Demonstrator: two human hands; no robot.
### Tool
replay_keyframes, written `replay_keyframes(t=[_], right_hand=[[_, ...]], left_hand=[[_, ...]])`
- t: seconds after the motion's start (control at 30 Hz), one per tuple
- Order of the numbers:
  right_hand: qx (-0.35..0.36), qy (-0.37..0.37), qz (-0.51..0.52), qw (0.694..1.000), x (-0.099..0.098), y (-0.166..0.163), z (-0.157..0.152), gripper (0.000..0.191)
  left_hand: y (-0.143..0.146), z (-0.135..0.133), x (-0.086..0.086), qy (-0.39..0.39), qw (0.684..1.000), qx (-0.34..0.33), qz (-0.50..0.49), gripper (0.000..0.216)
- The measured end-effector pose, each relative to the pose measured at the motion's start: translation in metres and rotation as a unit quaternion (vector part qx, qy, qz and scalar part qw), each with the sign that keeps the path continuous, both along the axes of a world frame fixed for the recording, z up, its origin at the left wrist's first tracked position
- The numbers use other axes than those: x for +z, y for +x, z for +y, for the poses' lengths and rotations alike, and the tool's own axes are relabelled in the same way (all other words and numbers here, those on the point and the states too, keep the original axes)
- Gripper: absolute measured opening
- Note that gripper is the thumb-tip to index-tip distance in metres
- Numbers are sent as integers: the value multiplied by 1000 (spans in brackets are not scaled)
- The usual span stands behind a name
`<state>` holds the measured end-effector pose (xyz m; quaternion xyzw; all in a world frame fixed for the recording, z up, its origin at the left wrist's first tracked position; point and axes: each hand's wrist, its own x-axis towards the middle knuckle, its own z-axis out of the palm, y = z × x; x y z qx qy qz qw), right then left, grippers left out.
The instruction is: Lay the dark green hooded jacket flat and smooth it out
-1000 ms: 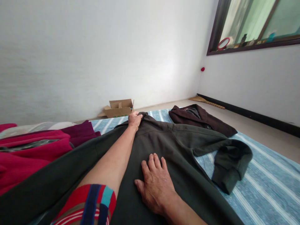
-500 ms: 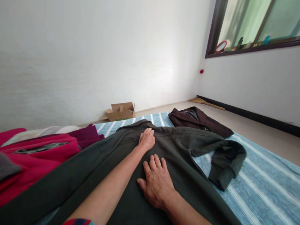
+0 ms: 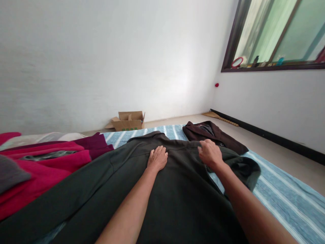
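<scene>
Garment (image 3: 180, 189) lies under extended left fingers (image 3: 160, 150) and curled right fingers (image 3: 203, 145) whose grip is unclear.

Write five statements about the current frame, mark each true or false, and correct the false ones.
1. The left hand rests on the dark garment. True.
2. The cardboard box has its flaps open. True.
3. The right hand is inside that box. False: it is at the dark garment, by the upper part of the sleeve on the picture's right.
4. The brown coat lies on the striped sheet. True.
5. The pink clothing is on the picture's right side. False: it is on the left.
</scene>
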<state>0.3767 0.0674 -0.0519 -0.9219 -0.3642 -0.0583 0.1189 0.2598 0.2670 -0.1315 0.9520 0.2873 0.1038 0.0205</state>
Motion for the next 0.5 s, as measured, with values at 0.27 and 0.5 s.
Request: replay_keyframes(t=[0.27, 0.5], right_hand=[[-56, -76, -38, 995, -19, 62, -12, 21], [15, -76, -43, 996, 0, 45, -14, 19]], left_hand=[[0, -1, 1, -3, 1000, 0, -18, 35], [-2, -3, 2, 3, 1000, -3, -21, 34]])
